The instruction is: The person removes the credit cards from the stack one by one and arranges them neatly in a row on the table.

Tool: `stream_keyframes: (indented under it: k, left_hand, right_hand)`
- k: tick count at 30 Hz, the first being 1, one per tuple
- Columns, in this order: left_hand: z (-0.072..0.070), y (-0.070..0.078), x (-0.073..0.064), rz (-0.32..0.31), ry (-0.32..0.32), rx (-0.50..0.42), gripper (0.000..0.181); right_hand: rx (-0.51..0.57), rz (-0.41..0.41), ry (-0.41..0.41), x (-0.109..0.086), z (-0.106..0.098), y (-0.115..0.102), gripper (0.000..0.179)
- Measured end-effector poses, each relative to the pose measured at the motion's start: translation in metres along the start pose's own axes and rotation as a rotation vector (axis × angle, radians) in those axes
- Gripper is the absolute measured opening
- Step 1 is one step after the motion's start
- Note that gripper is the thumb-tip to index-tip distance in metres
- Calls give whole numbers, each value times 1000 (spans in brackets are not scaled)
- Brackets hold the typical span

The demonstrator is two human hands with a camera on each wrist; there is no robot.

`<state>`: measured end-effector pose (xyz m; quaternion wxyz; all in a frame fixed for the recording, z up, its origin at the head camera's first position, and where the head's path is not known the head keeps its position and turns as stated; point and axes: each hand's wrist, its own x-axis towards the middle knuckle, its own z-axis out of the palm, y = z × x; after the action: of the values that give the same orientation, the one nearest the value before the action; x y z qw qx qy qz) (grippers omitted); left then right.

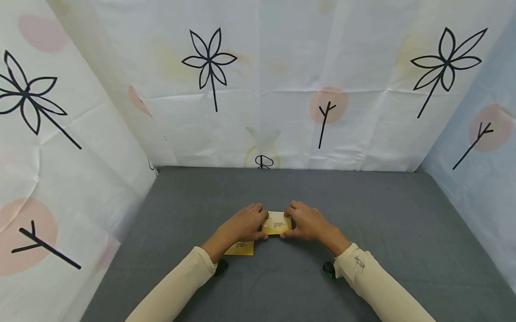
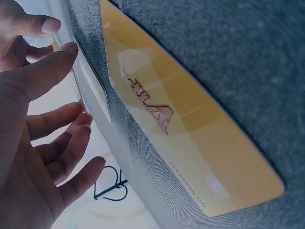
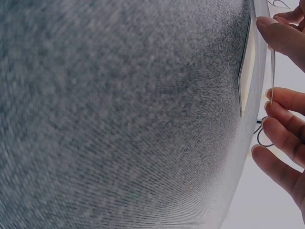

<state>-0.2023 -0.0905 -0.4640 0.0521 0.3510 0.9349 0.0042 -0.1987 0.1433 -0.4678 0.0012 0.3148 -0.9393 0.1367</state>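
Observation:
Between both hands is a yellow card (image 1: 277, 223), held just above the table by its two short ends. My left hand (image 1: 244, 224) pinches the left end with thumb and fingers; my right hand (image 1: 310, 223) pinches the right end. In the right wrist view the held card (image 3: 273, 74) appears edge-on, with a second card (image 3: 246, 71) flat on the cloth beneath it, apart from it. Another yellow card (image 2: 167, 114) with raised VIP lettering and a printed number lies on the cloth near the left wrist; in the head view the left hand partly covers this card (image 1: 240, 249).
Grey cloth (image 1: 279, 293) covers the table. White printed fabric walls (image 1: 272, 75) rise at the back and left, with a bluish one (image 1: 489, 172) on the right. Dark wrist cameras (image 1: 329, 270) sit under both cream sleeves (image 1: 173, 292).

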Motion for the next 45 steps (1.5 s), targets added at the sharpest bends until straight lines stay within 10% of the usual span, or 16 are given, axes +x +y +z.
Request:
stream_keyframes:
  k: [45]
  left_hand:
    - [0, -6, -18, 30, -18, -113, 52]
  right_hand:
    - [-39, -105, 45, -8, 2, -11, 53]
